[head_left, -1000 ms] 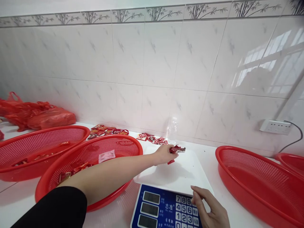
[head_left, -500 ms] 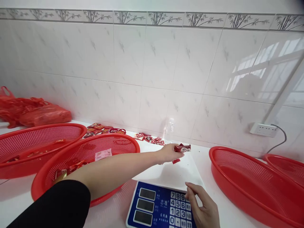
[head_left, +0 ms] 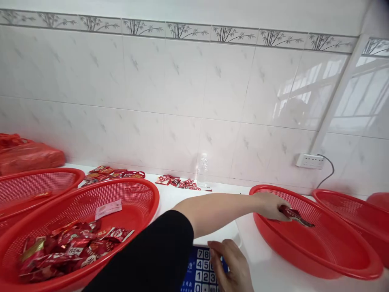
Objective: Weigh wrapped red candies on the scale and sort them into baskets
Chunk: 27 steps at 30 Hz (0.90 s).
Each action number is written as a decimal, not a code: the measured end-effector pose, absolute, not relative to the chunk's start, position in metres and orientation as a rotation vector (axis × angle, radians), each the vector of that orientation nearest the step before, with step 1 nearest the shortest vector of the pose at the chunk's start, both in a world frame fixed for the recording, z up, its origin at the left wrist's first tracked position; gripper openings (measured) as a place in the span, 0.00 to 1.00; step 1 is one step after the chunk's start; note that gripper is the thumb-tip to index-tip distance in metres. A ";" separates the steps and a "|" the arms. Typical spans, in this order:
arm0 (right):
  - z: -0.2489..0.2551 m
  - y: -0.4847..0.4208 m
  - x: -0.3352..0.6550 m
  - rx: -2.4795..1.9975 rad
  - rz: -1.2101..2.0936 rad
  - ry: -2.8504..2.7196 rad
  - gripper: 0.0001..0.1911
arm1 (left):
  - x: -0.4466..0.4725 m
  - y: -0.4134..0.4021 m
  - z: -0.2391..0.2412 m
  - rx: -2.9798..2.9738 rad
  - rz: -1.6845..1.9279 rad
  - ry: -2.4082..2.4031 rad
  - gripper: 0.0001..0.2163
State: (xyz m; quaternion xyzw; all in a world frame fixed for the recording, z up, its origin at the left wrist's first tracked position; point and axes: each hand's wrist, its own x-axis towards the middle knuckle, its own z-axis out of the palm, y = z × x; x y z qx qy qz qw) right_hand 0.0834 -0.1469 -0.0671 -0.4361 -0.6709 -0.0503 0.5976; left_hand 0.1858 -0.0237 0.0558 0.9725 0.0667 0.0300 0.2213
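My left hand point(head_left: 270, 206) reaches across into the red mesh basket point(head_left: 340, 265) on the right, fingers pinched on red candy packets point(head_left: 291, 213) held just above the basket's floor. My right hand point(head_left: 232, 265) rests low at the bottom edge with its fingers loosely curled over the keypad of the blue scale point(head_left: 199, 271); nothing shows in it. The scale's white platform point(head_left: 232, 233) is mostly hidden behind my left arm and black sleeve.
A red basket point(head_left: 142, 194) at left holds a heap of red packets point(head_left: 69, 247). Another red basket point(head_left: 45, 178) sits behind it and a third point(head_left: 349, 202) at far right. Loose packets point(head_left: 179, 182) lie along the tiled wall. A red bag point(head_left: 27, 154) lies far left, a socket point(head_left: 310, 161) on the wall.
My left hand has swung right with the packets, from over the scale platform into the right basket. The view has turned right and down. My right hand stays at the keypad.
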 end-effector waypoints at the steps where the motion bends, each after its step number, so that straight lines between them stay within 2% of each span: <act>1: -0.066 -0.147 0.083 -1.013 -0.121 -1.558 0.09 | 0.200 -0.025 0.049 2.728 0.043 0.170 0.06; 4: -0.065 -0.146 0.084 -0.999 -0.143 -1.549 0.12 | 0.231 -0.028 0.026 2.844 -0.091 0.211 0.07; 8: -0.065 -0.144 0.086 -0.989 -0.156 -1.557 0.12 | 0.246 -0.026 0.001 2.964 -0.120 0.305 0.32; 10: -0.065 -0.142 0.087 -0.985 -0.168 -1.562 0.12 | 0.245 -0.024 -0.002 2.971 -0.129 0.284 0.36; 15: -0.064 -0.142 0.088 -0.988 -0.156 -1.570 0.09 | 0.212 -0.017 0.023 2.971 -0.075 0.175 0.24; 19: -0.062 -0.150 0.094 -0.966 -0.079 -1.589 0.09 | 0.132 -0.002 0.062 2.902 0.106 0.120 0.14; 24: -0.061 -0.166 0.093 -1.033 0.079 -1.559 0.08 | -0.020 0.027 0.097 2.687 0.420 0.701 0.08; 27: -0.064 -0.175 0.089 -1.122 0.161 -1.503 0.08 | -0.117 0.031 0.093 2.463 0.398 1.174 0.06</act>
